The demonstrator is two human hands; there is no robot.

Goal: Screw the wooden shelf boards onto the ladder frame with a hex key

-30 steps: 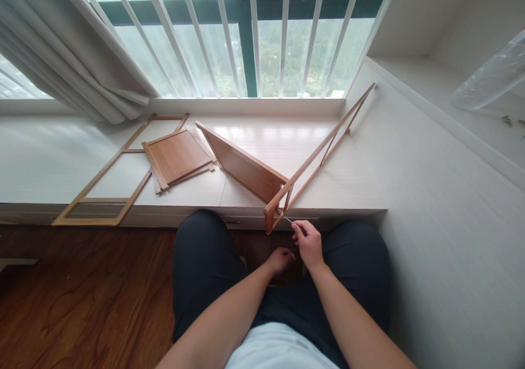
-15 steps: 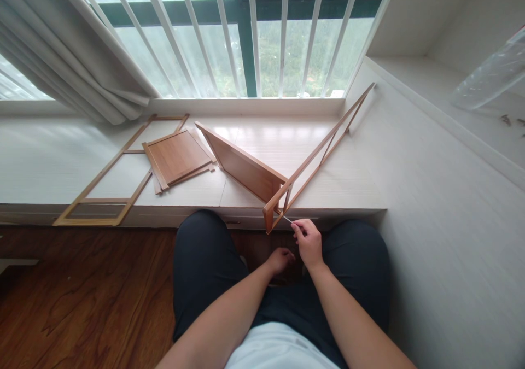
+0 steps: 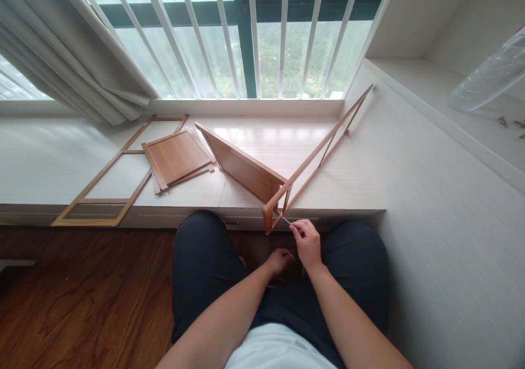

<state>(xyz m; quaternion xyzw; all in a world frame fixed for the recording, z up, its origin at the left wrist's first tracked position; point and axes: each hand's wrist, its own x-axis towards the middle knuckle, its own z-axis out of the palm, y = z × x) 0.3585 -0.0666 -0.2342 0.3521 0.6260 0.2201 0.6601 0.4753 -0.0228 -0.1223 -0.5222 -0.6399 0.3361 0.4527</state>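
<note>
My right hand (image 3: 307, 242) pinches a thin metal rod that looks like a hex key (image 3: 286, 221) between thumb and fingers. Its far end meets the lower corner of a narrow wooden frame (image 3: 314, 158), which leans up from the ledge's front edge toward the right wall. A wooden panel (image 3: 246, 164) stands on edge and joins the frame near that corner. Lower down, between my knees, my left hand (image 3: 281, 261) has its fingers curled; whatever may be inside them is hidden.
On the white ledge (image 3: 36, 161), a stack of wooden panels (image 3: 178, 158) lies partly over another wooden frame (image 3: 104, 200), which overhangs the front edge. A grey curtain (image 3: 77, 46) hangs left of the barred window. Small hardware pieces (image 3: 503, 121) and a clear plastic wrap (image 3: 488, 79) are on the right shelf.
My right hand has shifted very slightly left with the hex key. The frame, the panels and my left hand look the same.
</note>
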